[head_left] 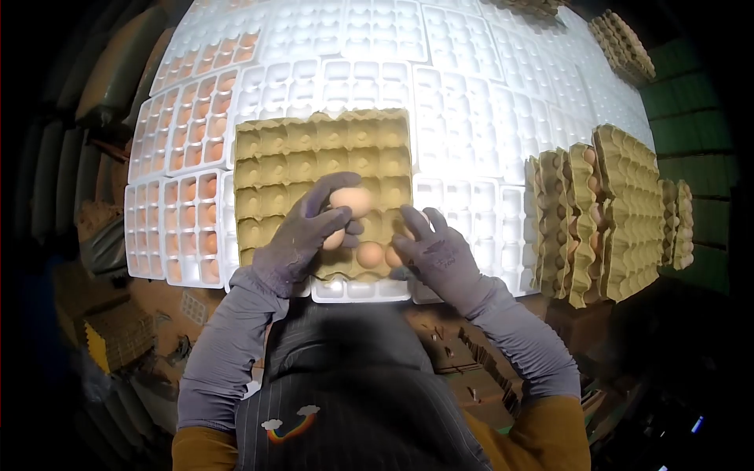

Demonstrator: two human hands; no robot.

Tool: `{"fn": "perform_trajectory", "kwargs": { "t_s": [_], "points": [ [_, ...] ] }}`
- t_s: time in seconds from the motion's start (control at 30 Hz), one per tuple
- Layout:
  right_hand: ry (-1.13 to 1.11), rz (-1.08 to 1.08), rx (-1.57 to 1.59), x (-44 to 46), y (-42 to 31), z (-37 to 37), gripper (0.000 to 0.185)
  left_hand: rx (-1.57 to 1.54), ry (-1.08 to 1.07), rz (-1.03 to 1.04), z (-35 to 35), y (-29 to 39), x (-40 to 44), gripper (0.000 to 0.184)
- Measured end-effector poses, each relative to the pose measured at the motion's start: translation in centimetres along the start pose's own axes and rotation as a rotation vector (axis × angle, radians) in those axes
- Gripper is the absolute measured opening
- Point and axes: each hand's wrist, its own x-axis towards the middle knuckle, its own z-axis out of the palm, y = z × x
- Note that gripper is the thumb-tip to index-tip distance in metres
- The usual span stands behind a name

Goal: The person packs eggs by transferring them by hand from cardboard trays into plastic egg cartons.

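White trays [454, 174] are spread widely; upright pulp trays [627, 212] are stacked at three o'clock. Flat pulp tray [305, 143] laid centrally. Left hand [308, 228], gloved, clamped on raised egg [351, 202]. Right hand [437, 253], fingers curled at tray's four o'clock; grip cannot be told. Seated egg [370, 253] lies between.

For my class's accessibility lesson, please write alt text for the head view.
Gloved left hand holding an egg over a cardboard tray, the gloved right hand at other eggs. White trays lie around; upright cardboard trays stand to the right.
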Motion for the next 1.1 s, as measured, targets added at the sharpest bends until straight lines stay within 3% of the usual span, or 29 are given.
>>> {"fn": "perform_trajectory", "kwargs": {
  "t_s": [0.03,0.07,0.1,0.13,0.17,0.2,0.27,0.3,0.33,0.43,0.47,0.53,0.6,0.63,0.7,0.73,0.8,0.87,0.93,1.07,1.1],
  "points": [
    [-0.012,-0.02,-0.091,-0.1,0.0,0.3,0.031,0.151,-0.007,0.103,0.0,-0.1,-0.3,0.025],
    [-0.054,0.153,0.19,-0.5,0.2,0.1,0.035,0.3,-0.011,0.206,0.1,-0.3,-0.6,0.024],
    [-0.099,0.326,0.469,-0.5,0.1,-1.5,0.038,0.739,0.007,0.433,0.3,-1.8,-0.7,0.025],
    [-0.143,0.5,0.745,-0.7,0.1,-2.5,0.042,1.116,0.021,0.314,2.2,-0.8,-2.2,0.029],
    [0.055,0.481,0.958,-2.2,1.3,-0.1,0.044,1.408,0.056,0.316,3.2,-2.5,-2.2,0.034],
    [0.039,0.567,1.119,-2.7,1.5,-1.0,0.047,1.701,0.096,0.313,3.8,-4.5,-1.5,0.039],
    [0.005,0.733,1.447,-3.3,1.4,-2.6,0.058,1.637,0.055,0.295,4.1,-5.4,-0.9,0.044],
    [0.004,0.809,1.471,-3.6,1.0,-2.2,0.073,1.577,0.078,0.334,3.9,-5.5,-1.1,0.044],
    [0.002,0.803,1.525,-3.7,0.6,-2.7,0.071,1.522,0.102,0.356,3.3,-5.4,-1.7,0.044],
    [-0.023,0.781,1.8,-3.2,-0.7,-2.9,0.075,0.939,0.212,0.434,1.0,-5.5,-4.6,0.042],
    [-0.037,0.758,1.829,-2.6,-1.2,-2.7,0.076,0.71,0.209,0.326,0.4,-5.3,-6.3,0.045],
    [-0.105,0.741,1.861,-1.4,-2.4,-2.0,0.077,0.71,0.295,0.416,-1.8,-6.2,-9.6,0.047],
    [-0.17,0.782,1.79,0.3,-4.3,-1.8,0.071,0.637,0.449,0.362,-5.9,-6.9,-13.4,0.049],
    [-0.191,0.711,1.724,1.4,-5.6,-2.0,0.071,0.808,0.559,0.461,-8.7,-7.4,-15.0,0.049],
    [-0.255,0.641,1.712,3.2,-7.4,-1.5,0.068,0.967,0.803,0.398,-13.9,-8.3,-17.4,0.046],
    [-0.308,0.638,1.769,4.1,-8.0,-1.0,0.066,0.948,0.937,0.229,-16.2,-8.8,-18.1,0.044],
    [-0.312,0.667,1.819,7.2,-11.2,-2.2,0.064,0.993,1.023,0.155,-20.5,-9.5,-18.5,0.041],
    [-0.338,0.518,1.746,8.9,-12.2,-0.6,0.062,1.07,0.984,0.085,-23.4,-9.7,-18.4,0.039],
    [-0.41,0.52,1.667,11.3,-13.3,-0.8,0.053,1.166,0.892,0.044,-25.1,-9.8,-17.5,0.039],
    [-0.391,0.634,1.474,17.2,-14.1,-2.1,0.04,1.065,0.806,0.474,-26.9,-6.5,-13.8,0.029],
    [-0.262,0.54,1.37,18.7,-13.5,-1.7,0.041,1.021,0.745,0.57,-27.2,-4.8,-11.7,0.029]
  ]
}}
